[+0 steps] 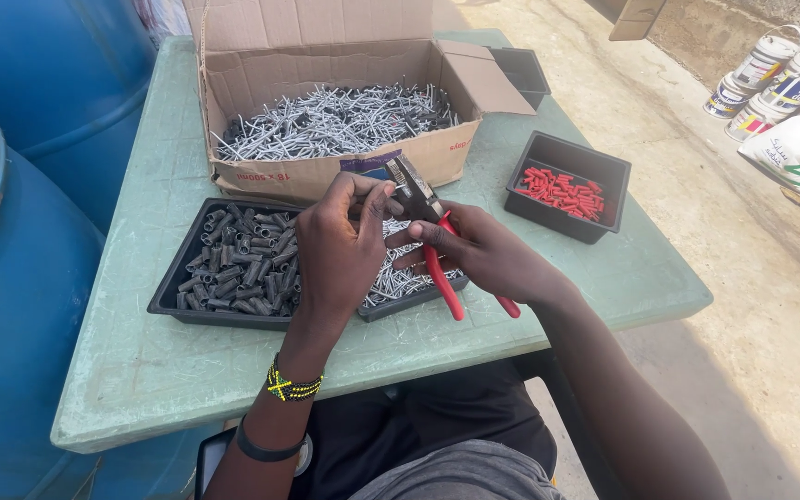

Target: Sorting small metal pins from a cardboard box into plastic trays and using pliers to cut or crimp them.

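Your left hand point(340, 255) hides whatever its fingers pinch at the pliers point(428, 227), and it covers the middle of the near black tray point(173, 287).

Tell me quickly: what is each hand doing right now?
Left hand: pinched shut on something at the pliers' head; what it holds cannot be told.
Right hand: closed on the red-handled pliers.

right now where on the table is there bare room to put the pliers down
Bare table along the near edge, in front of the black tray. More between that tray and the red-piece tray, by the right hand. The far side is crowded by the box; the left hand covers the tray's middle.
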